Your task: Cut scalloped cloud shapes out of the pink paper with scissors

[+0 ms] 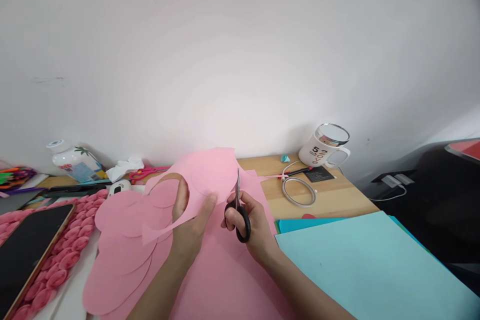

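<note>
My left hand (191,225) grips a pink paper sheet (213,172), thumb on the near face, with fingers passing through a round cut-out at the sheet's left. A faint circle outline shows on the raised sheet. In my right hand (251,225) are black-handled scissors (243,225), their blades pointing up at the sheet's right edge. A thin pink strip trails off to the right. Pink paper circles (122,250) lie overlapping at the left, and more pink paper (228,280) lies flat below my hands.
Light blue paper (367,265) covers the right front. A white mug (323,146), a coiled cable (299,192) and a black card (318,174) stand or lie behind it. At left are a phone (32,255), a white bottle (75,161), tissue (125,167) and pink scissors (144,173).
</note>
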{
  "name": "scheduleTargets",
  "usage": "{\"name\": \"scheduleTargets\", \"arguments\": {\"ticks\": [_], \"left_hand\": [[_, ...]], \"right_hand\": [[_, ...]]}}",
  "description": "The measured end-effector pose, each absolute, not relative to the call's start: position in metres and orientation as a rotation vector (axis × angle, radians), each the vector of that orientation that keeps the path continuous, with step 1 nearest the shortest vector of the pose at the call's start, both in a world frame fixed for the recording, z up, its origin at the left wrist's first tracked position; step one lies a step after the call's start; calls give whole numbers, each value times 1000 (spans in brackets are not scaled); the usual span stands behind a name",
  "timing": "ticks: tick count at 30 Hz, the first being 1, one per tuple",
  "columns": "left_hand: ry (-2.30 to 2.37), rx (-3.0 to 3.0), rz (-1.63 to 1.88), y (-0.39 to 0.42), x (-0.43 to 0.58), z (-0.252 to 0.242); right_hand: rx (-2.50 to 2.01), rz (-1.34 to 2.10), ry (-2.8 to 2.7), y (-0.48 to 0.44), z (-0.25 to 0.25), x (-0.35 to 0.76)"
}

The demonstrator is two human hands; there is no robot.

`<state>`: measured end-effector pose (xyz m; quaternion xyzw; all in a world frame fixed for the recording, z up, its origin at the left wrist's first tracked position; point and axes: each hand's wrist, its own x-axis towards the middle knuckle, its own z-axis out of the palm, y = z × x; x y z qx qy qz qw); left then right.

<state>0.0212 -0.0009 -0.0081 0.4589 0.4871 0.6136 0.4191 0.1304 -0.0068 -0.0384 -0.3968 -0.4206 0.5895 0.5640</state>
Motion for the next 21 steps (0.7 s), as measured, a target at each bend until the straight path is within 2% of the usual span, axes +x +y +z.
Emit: {"name": "scheduleTargets", "arguments": {"ticks": [8, 21], "left_hand": [[1479, 1324, 1420, -6, 20, -7], [1388, 1374, 1360, -6, 19, 0]], "right_hand": [[-938, 1402, -1041, -10, -39, 129], [-908, 1390, -1025, -6, -39, 131]]}}
